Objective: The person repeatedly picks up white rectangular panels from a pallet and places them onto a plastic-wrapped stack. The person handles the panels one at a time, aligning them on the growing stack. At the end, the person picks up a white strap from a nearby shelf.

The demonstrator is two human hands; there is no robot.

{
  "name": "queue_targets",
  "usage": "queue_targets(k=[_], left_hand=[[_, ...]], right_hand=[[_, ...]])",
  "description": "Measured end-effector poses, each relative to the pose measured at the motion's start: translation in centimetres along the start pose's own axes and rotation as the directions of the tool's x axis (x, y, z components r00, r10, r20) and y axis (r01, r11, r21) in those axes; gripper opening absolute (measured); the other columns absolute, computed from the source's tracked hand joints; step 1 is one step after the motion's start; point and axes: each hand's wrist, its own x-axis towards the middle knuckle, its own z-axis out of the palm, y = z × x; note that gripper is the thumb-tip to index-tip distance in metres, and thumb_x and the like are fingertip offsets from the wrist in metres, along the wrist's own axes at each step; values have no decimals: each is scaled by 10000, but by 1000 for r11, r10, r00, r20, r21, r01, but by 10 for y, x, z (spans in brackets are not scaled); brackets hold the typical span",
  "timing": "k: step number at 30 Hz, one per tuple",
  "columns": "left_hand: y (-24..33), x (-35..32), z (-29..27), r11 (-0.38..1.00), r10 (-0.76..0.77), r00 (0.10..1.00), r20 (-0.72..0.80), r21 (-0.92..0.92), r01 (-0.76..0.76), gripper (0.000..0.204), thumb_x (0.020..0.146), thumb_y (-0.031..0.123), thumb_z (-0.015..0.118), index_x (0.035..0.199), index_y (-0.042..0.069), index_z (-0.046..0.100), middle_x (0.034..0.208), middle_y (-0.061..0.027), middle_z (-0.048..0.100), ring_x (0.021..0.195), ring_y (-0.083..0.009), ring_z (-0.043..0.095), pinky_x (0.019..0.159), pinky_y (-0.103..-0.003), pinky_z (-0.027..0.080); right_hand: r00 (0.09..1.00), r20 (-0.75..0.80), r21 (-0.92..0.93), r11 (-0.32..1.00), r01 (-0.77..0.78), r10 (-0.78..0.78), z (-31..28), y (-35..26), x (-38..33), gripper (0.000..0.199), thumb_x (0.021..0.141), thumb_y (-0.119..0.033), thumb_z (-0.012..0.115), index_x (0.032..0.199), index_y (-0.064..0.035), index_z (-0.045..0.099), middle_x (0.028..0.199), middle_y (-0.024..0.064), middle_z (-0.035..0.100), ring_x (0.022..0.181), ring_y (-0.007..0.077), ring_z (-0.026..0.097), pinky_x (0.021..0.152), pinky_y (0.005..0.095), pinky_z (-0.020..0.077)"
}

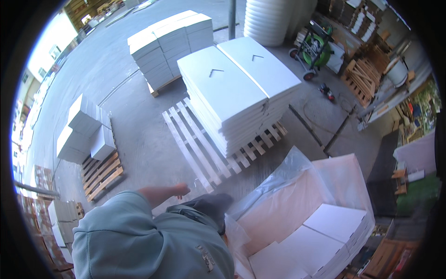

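Note:
My left hand (181, 189) is held out in front of the pale green shirt, small in the picture and slightly blurred. Nothing is in it, and its fingers are loosely bent and partly apart. It is nearest to the near corner of a slatted wooden pallet (188, 135) but apart from it. Two stacks of white flat sheets (223, 86) stand side by side on that pallet. My right hand does not show. Close by on the right is a large bin or crate lined with clear plastic film (288, 181), with white flat boxes (320, 232) inside.
Farther off is another pallet load of white boxes (172, 49). On the left, white blocks (86, 130) sit on a small pallet (102, 174). A green wheeled machine (318, 49) and a red-and-black tool (327, 92) are at the right, near wooden crates (362, 76) and a pole (232, 21).

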Motion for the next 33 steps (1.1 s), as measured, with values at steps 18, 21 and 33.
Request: queue_targets(k=[18,21,33], left_hand=[[-74,32,-98,948,-8,998,-66,-317,-13,426,865,308,432,920,-74,612,904,-189,648,705,-307,681,585,-412,563],[-82,40,-130,940,14,995,-101,-339,-48,421,861,302,429,907,-76,609,893,-184,648,699,-306,681,580,-420,561],[-67,41,-171,833,-54,983,-175,-551,-52,424,873,302,436,930,-88,592,909,-199,642,694,-318,681,565,-415,566]], right_hand=[[797,482,-82,887,455,-365,213,-319,-42,470,908,-417,509,1004,44,508,833,184,640,684,325,640,542,424,524],[764,528,-108,863,493,-370,249,-352,-59,467,909,-416,507,1001,42,510,832,181,640,680,319,640,537,419,524],[707,632,-171,834,525,-316,305,-432,-50,454,913,-414,501,991,33,521,826,169,642,666,296,643,517,397,525]])
